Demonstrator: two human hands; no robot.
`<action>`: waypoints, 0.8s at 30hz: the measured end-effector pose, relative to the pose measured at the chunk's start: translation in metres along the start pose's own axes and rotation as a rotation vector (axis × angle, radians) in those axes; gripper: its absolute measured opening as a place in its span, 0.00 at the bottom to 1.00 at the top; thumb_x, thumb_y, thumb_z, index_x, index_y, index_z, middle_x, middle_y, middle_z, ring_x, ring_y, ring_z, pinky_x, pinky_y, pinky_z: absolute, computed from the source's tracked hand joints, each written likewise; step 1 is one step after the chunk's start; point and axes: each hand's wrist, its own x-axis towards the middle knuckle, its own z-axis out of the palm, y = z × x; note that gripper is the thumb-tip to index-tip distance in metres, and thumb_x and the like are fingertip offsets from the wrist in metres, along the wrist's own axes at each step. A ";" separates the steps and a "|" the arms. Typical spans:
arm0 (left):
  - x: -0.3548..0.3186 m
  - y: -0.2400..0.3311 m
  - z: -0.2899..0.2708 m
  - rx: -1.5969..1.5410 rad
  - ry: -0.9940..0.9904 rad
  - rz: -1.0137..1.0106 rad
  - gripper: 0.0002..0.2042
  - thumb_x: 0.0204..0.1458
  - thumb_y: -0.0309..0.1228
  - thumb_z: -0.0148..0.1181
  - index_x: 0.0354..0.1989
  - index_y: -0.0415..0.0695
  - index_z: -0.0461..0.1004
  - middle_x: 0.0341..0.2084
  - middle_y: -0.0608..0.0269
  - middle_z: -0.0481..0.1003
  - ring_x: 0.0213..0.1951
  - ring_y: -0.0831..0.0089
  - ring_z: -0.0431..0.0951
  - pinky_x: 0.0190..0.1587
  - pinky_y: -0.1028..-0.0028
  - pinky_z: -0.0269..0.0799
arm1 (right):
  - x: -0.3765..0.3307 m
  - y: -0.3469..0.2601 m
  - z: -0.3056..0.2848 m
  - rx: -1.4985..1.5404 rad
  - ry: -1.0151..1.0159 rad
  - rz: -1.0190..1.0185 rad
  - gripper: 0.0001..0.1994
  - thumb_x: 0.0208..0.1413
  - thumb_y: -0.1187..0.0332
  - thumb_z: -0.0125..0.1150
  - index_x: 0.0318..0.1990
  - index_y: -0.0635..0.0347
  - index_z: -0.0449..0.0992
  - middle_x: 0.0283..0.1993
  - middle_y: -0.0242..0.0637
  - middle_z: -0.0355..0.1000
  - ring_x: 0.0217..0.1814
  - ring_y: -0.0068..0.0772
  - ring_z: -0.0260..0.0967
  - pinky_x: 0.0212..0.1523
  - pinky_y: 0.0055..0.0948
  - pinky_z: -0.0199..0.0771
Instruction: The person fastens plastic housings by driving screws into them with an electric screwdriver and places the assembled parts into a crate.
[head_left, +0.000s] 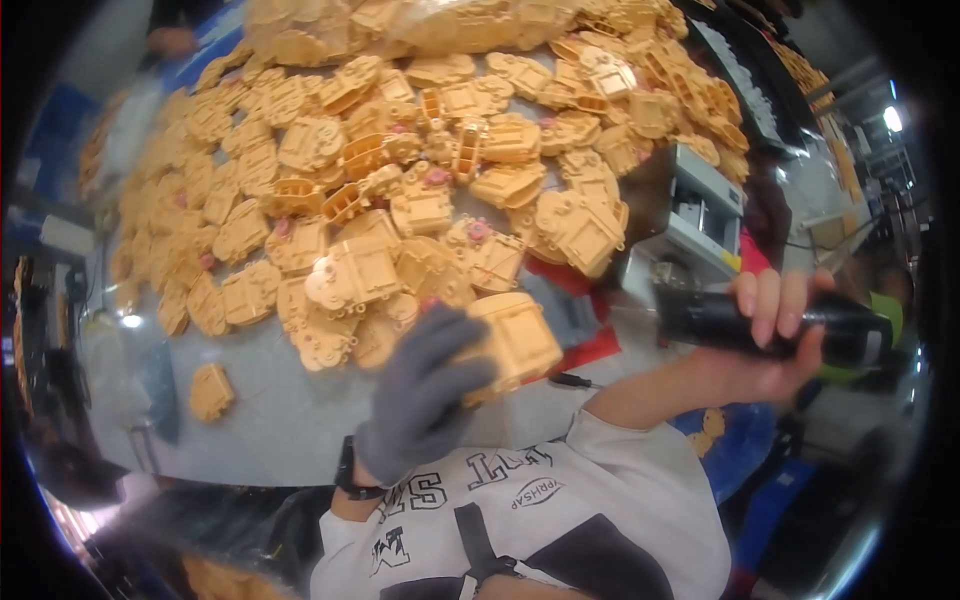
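The gloved left hand (425, 390) covers the near side of the tan plastic housing (512, 342) it grips, so the fingertips behind it can't be seen. The right hand (775, 335) wraps the black tool (770, 325), whose tip is too blurred to read. The heap of tan parts (420, 150) runs off the top edge, far pieces smearing together.

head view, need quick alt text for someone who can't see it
A grey-gloved left hand holds up a tan plastic housing, while the bare right hand grips a black cylindrical power tool. Behind them, a grey table is heaped with many matching tan housings, next to a small grey machine.
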 end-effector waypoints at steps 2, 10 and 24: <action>0.021 -0.010 0.034 0.178 -0.129 0.137 0.19 0.32 0.18 0.60 0.37 0.45 0.67 0.46 0.50 0.67 0.51 0.51 0.65 0.52 0.57 0.63 | -0.003 -0.001 0.004 0.025 -0.024 -0.007 0.22 0.53 0.66 0.50 0.53 0.64 0.56 0.26 0.31 0.59 0.23 0.24 0.57 0.32 0.29 0.58; 0.020 -0.030 0.068 0.076 -0.313 0.031 0.21 0.30 0.27 0.64 0.38 0.47 0.68 0.51 0.47 0.62 0.52 0.45 0.61 0.52 0.51 0.59 | -0.005 -0.019 -0.010 0.009 0.013 -0.073 0.22 0.53 0.65 0.49 0.53 0.63 0.55 0.27 0.32 0.60 0.22 0.25 0.58 0.31 0.31 0.60; 0.027 -0.035 0.086 0.363 -0.327 -0.019 0.33 0.33 0.41 0.65 0.53 0.47 0.64 0.55 0.46 0.58 0.55 0.45 0.58 0.58 0.52 0.51 | 0.004 -0.015 -0.019 -0.309 0.155 -0.179 0.17 0.51 0.67 0.50 0.48 0.61 0.60 0.25 0.32 0.60 0.21 0.25 0.58 0.31 0.30 0.60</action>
